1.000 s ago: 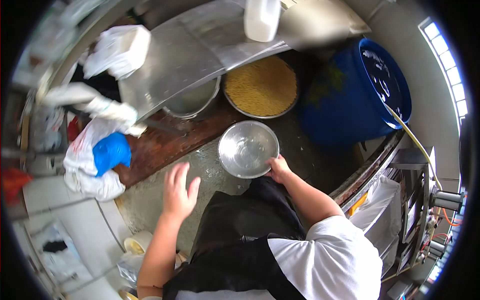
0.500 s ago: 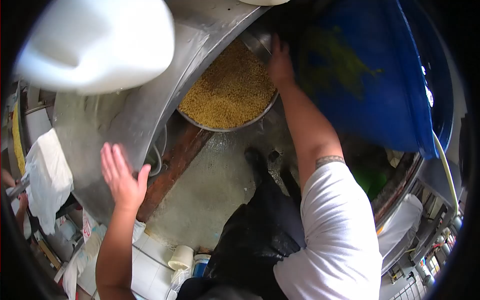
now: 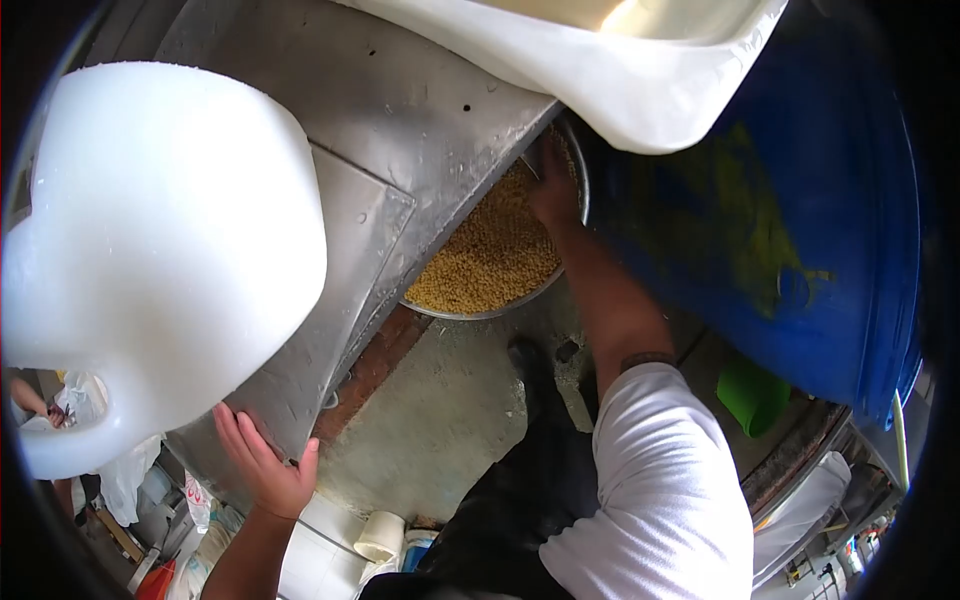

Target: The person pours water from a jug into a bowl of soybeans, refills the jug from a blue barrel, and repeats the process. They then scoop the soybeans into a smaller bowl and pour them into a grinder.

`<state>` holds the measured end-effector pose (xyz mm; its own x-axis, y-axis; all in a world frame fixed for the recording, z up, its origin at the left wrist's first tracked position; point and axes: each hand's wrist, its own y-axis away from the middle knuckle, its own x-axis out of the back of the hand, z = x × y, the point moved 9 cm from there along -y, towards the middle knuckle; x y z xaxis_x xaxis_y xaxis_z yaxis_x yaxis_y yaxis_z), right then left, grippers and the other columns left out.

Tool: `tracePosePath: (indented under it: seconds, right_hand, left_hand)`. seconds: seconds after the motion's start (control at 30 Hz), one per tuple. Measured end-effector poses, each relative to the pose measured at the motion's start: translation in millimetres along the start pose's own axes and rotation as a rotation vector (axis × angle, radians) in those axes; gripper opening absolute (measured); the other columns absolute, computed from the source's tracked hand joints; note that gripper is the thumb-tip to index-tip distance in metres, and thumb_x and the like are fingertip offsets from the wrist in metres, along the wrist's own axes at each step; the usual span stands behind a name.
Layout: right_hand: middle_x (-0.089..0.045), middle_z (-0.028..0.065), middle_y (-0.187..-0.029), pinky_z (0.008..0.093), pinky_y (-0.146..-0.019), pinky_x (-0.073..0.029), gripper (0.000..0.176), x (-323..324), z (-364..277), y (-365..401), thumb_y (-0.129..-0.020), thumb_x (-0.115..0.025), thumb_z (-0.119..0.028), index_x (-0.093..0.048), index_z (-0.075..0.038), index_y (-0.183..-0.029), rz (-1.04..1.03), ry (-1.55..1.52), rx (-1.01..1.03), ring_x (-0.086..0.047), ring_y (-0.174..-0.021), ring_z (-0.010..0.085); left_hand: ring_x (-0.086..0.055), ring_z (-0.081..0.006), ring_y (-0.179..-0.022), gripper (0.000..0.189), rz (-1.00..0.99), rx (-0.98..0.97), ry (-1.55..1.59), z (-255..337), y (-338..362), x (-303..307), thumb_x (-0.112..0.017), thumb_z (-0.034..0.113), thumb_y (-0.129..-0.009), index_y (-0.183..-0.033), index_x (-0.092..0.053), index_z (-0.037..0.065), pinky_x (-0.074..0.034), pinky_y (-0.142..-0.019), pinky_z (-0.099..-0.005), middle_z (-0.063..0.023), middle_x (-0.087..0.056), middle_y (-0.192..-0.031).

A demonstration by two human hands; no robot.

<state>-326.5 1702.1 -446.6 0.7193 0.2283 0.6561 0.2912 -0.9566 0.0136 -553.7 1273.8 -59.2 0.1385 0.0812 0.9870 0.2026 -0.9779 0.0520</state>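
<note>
Yellow, grain-like pieces (image 3: 480,272) fill much of a round metal basin (image 3: 484,317), partly hidden by the grey steel worktop (image 3: 420,115). The right hand (image 3: 553,195) reaches inside, beside a thin metal edge (image 3: 531,168); shadow obscures how closed its grip is. The left hand (image 3: 268,470), open and empty, touches the worktop's near end. Work among the pieces appears under way; none is seen lifted out.

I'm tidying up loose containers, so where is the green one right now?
In the head view, the green container is on the right side, low down, just below the big blue barrel.
</note>
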Motion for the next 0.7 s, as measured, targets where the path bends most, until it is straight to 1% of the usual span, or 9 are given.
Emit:
tracePosePath:
  seconds: [0.07,0.13,0.17,0.23,0.33,0.4,0.5,0.57,0.7]
  right_hand:
    - [-0.05,0.0221,-0.16,0.0503,-0.118,-0.046,0.079,6.3,-2.5,1.8,-0.092,-0.06,-0.005,-0.038,-0.018,-0.166,0.02,-0.071,-0.019,-0.056,-0.136,0.0486]
    - [-0.055,0.0279,-0.152,0.0508,-0.107,-0.055,0.081,-7.2,28.0,7.7,-0.091,-0.062,-0.004,-0.034,-0.015,-0.167,-0.205,-0.384,-0.391,-0.065,-0.124,0.0471]
    - [-0.055,0.0279,-0.152,0.0508,-0.107,-0.055,0.081,-27.2,55.5,9.7,-0.091,-0.062,-0.004,-0.034,-0.015,-0.167,-0.206,-0.388,-0.39,-0.065,-0.124,0.0471]
    - [-0.059,0.0299,-0.141,0.0545,-0.092,-0.062,0.078,-114.8,139.3,33.3,-0.096,-0.06,-0.005,-0.031,-0.011,-0.168,-0.318,-0.644,-0.706,-0.07,-0.116,0.0448]
    - [-0.062,0.029,-0.132,0.0566,-0.081,-0.064,0.071,-96.5,94.0,69.8,-0.099,-0.06,-0.007,-0.033,-0.006,-0.165,-0.251,-0.743,-0.92,-0.07,-0.114,0.0431]
    - [-0.055,0.0304,-0.14,0.0561,-0.081,-0.066,0.062,-112.1,101.1,67.9,-0.101,-0.057,-0.007,-0.035,0.0,-0.159,-0.367,-0.915,-0.778,-0.071,-0.114,0.0401]
    - [-0.059,0.0251,-0.127,0.052,-0.081,-0.066,0.06,-125.6,104.5,67.1,-0.103,-0.056,-0.009,-0.036,0.0,-0.158,-0.391,-1.131,-0.869,-0.072,-0.095,0.0327]
    - [-0.059,0.0163,-0.103,0.0469,-0.07,-0.061,0.056,-148.0,111.1,76.8,-0.103,-0.057,-0.011,-0.039,-0.001,-0.155,-0.193,-1.142,-0.957,-0.062,-0.073,0.0254]
    - [-0.058,0.0139,-0.112,0.0433,-0.069,-0.057,0.051,-163.2,127.4,75.7,-0.106,-0.058,-0.015,-0.044,-0.002,-0.153,-0.239,-1.113,-0.907,-0.06,-0.083,0.0246]
  left_hand:
    - [-0.023,-0.0609,-0.154,0.109,-0.011,0.006,-0.008,0.2,1.5,0.7,-0.08,0.036,-0.088,-0.166,-0.016,-0.006,-0.024,-0.121,-0.0723,-0.042,-0.018,-0.168]
    - [-0.023,-0.0609,-0.154,0.109,-0.004,0.001,-0.013,0.2,1.4,0.7,-0.079,0.036,-0.088,-0.166,-0.016,-0.006,-0.024,-0.121,-0.0722,-0.0421,-0.018,-0.167]
    - [-0.023,-0.0608,-0.154,0.108,0.0,-0.001,-0.01,1.2,1.8,0.5,-0.079,0.035,-0.088,-0.166,-0.016,-0.006,-0.024,-0.121,-0.0722,-0.0422,-0.018,-0.167]
    - [-0.023,-0.061,-0.154,0.108,-0.002,-0.002,-0.014,2.4,1.4,0.8,-0.078,0.034,-0.088,-0.166,-0.016,-0.006,-0.023,-0.121,-0.072,-0.0422,-0.018,-0.167]
    - [-0.024,-0.0613,-0.153,0.106,-0.01,-0.009,-0.011,0.6,6.0,-1.8,-0.078,0.031,-0.088,-0.166,-0.016,-0.006,-0.023,-0.122,-0.0713,-0.0423,-0.018,-0.167]
    - [-0.024,-0.0615,-0.153,0.106,0.01,-0.02,-0.015,0.6,5.3,0.3,-0.078,0.029,-0.088,-0.166,-0.016,-0.006,-0.023,-0.123,-0.0709,-0.0423,-0.018,-0.167]
    - [-0.024,-0.0617,-0.153,0.108,0.003,0.011,-0.004,4.8,5.6,-0.1,-0.079,0.031,-0.088,-0.166,-0.015,-0.007,-0.023,-0.123,-0.0703,-0.0424,-0.018,-0.167]
    - [-0.025,-0.0614,-0.153,0.11,0.0,0.006,0.001,5.2,2.3,3.7,-0.08,0.037,-0.089,-0.166,-0.015,-0.006,-0.024,-0.123,-0.0703,-0.0421,-0.018,-0.167]
    - [-0.025,-0.061,-0.153,0.112,-0.001,-0.002,0.001,5.4,5.1,3.2,-0.081,0.042,-0.089,-0.166,-0.015,-0.006,-0.024,-0.122,-0.0702,-0.0419,-0.018,-0.168]
